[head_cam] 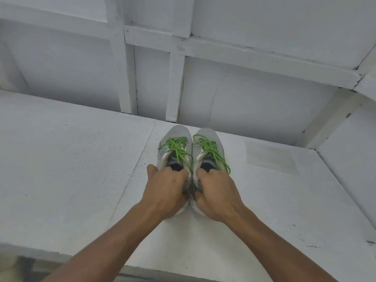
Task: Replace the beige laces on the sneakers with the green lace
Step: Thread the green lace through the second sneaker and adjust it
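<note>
Two grey sneakers stand side by side on the white table, toes pointing away from me toward the back wall. The left sneaker (179, 133) and the right sneaker (209, 135) both carry bright green laces, the left lace (176, 147) and the right lace (211, 148) tied in loose bows. My left hand (165, 190) grips the heel and collar of the left sneaker, fingers curled over its rim. My right hand (216, 193) grips the heel of the right sneaker the same way. No beige lace is in view.
The white table (71, 159) reaches left and right of the shoes; its near edge runs along the bottom. A white panelled wall (244, 94) rises just behind the toes, and a side wall (350, 151) closes the right.
</note>
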### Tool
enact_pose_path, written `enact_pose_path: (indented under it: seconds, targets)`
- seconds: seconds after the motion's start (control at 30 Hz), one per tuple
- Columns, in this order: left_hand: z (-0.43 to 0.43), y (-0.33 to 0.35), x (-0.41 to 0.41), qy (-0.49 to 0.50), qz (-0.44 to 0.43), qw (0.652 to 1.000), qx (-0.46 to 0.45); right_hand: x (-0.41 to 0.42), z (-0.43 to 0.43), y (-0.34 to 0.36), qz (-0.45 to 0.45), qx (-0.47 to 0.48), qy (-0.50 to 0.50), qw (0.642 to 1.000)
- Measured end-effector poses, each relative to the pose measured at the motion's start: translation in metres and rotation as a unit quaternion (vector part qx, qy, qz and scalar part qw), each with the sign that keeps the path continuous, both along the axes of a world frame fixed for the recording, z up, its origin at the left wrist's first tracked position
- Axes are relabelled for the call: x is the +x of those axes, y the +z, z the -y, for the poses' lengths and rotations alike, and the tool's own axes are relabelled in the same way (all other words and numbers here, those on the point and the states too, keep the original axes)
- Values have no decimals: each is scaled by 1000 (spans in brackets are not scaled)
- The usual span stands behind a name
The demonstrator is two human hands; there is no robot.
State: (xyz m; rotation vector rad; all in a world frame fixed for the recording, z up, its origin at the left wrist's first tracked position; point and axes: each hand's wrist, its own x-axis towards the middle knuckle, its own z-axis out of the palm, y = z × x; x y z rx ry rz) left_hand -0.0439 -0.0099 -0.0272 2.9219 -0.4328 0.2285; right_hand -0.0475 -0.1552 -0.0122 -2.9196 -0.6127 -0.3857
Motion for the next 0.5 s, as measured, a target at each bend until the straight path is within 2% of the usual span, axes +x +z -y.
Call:
enact_pose_path:
  seconds: [0.13, 0.27, 0.4, 0.5]
  targets:
    - [-21, 12, -39, 81, 34, 996, -29, -10, -19, 6, 64, -15, 80, 995]
    - [-44, 21, -102, 183, 77, 979, -51, -35, -52, 15, 68, 20, 201, 977]
    - [-71, 23, -175, 272, 111, 956, -17, -75, -95, 19, 70, 50, 330, 940]
    - [-86, 18, -239, 360, 96, 928, 5, -114, -129, 13, 44, 68, 432, 898]
